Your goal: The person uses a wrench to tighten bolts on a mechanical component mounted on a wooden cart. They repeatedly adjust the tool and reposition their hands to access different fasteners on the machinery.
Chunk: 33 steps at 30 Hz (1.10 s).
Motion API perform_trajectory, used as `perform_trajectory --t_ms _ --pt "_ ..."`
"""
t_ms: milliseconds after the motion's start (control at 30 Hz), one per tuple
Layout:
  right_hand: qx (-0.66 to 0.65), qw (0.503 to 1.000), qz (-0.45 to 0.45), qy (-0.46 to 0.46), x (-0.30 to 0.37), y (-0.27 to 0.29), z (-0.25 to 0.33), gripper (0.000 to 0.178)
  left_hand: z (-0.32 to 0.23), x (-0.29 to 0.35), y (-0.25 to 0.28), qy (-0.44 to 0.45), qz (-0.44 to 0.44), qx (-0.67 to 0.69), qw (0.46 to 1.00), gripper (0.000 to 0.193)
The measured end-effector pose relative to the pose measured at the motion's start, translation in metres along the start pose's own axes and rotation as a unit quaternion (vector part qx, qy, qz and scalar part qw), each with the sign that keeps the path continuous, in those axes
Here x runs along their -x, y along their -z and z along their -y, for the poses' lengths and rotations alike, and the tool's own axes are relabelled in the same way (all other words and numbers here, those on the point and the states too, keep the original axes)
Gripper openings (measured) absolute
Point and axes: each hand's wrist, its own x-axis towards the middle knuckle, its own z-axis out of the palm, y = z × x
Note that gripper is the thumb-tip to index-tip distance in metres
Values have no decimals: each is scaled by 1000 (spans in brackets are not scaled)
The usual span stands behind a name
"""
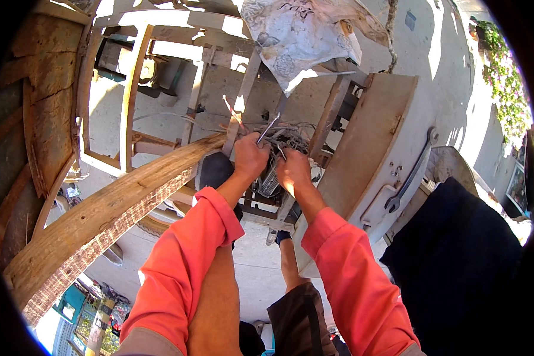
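Note:
My left hand point(250, 157) is closed around a slim shiny metal tool point(269, 129); its exact kind is unclear. Close beside it, my right hand point(293, 169) is closed too, with a small pale end showing at its fingertips. What it grips is mostly hidden. Both hands are over a ribbed metal machine part point(270, 181) set inside the frame. A tangle of wires point(296, 135) lies just beyond my fingers, and a reddish wire point(232, 111) sticks up near my left hand.
A long wooden beam point(118, 204) slants in from the left beside a metal frame point(127, 101). A large wrench point(410, 172) lies on the metal box point(371, 148) at right. A dirty white sack point(302, 41) drapes the far side. Dark cloth point(457, 255) hangs at lower right.

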Motion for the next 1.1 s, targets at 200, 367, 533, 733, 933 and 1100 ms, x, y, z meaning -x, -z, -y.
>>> perform_trajectory --t_ms 200,367,533,733,933,1100 --pt "18 1000 8 -20 -2 2 0 25 0 1 -6 10 34 48 998 13" --pt "-16 995 33 -97 -15 5 4 33 3 2 -7 21 91 68 993 4" --pt "-48 997 -17 -63 -15 -2 -3 27 15 2 -8 21 117 118 986 13" --pt "-53 996 1 -67 -20 -1 -6 25 17 4 -7 -24 140 23 990 13" --pt "-64 997 6 -48 -25 9 -1 26 17 10 -14 -69 156 16 985 13" --pt "-18 999 20 -20 -22 12 -1 28 16 11 -16 -52 125 24 991 13"
